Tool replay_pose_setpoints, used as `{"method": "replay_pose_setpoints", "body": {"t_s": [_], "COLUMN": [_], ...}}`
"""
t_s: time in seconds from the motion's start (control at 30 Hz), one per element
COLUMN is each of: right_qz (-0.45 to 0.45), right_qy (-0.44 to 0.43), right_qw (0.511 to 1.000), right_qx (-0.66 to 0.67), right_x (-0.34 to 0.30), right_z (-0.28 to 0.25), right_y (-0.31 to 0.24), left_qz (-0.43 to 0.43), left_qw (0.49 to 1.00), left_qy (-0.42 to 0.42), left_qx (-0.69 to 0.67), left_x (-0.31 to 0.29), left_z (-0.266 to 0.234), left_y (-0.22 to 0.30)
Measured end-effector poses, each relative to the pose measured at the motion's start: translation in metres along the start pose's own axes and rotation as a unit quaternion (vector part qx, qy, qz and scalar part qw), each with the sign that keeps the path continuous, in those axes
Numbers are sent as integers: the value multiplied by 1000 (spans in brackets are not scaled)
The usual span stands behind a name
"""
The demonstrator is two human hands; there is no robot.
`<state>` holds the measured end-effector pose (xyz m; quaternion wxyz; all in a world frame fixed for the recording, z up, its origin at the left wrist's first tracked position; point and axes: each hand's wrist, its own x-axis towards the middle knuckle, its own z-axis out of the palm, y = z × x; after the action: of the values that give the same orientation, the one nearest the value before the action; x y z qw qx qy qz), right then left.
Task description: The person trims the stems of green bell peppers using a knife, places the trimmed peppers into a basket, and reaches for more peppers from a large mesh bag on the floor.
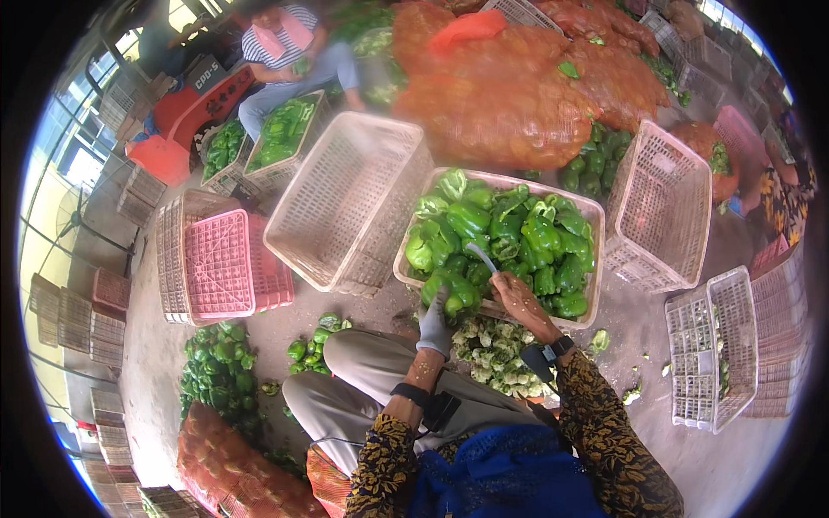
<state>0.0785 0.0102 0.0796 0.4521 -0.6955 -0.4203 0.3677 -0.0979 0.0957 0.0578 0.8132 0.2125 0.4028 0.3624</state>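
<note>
My left hand (433, 321), in a grey glove, is closed round a green bell pepper (455, 292) at the near left edge of a full crate. My bare right hand (522, 304) grips a knife (481, 256); its short, pale blade points up and left over the peppers, apart from the one I hold. The crate (598, 259) between and beyond my hands is heaped with green bell peppers (537, 235), several of them cut open at the top. Below my hands, a pile of pale cut-out pepper cores (494, 356) lies on the floor.
An empty pale crate (345, 203) stands left of the full one, another crate (661, 207) right. Pink crate (226, 263) and loose peppers (216, 371) lie left. Orange mesh sacks (492, 95) bulge beyond. A seated person (289, 65) works at the far left beside pepper-filled crates (287, 129).
</note>
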Motion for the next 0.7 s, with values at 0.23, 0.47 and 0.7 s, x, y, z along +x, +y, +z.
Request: {"method": "replay_pose_setpoints", "body": {"t_s": [0.23,0.47,0.7], "right_qz": [-40,-243,-193], "right_qy": [-45,10,-57], "right_qw": [994,949,960], "right_qx": [-87,-200,-194], "right_x": [0,42,12], "right_z": [10,44,21], "right_y": [-29,2,-11], "left_qz": [91,154,134], "left_qw": [989,977,976], "left_qy": [93,112,156], "left_qx": [73,93,76], "left_x": [24,39,31], "left_z": [-6,-18,2], "left_y": [-28,-41,-37]}}
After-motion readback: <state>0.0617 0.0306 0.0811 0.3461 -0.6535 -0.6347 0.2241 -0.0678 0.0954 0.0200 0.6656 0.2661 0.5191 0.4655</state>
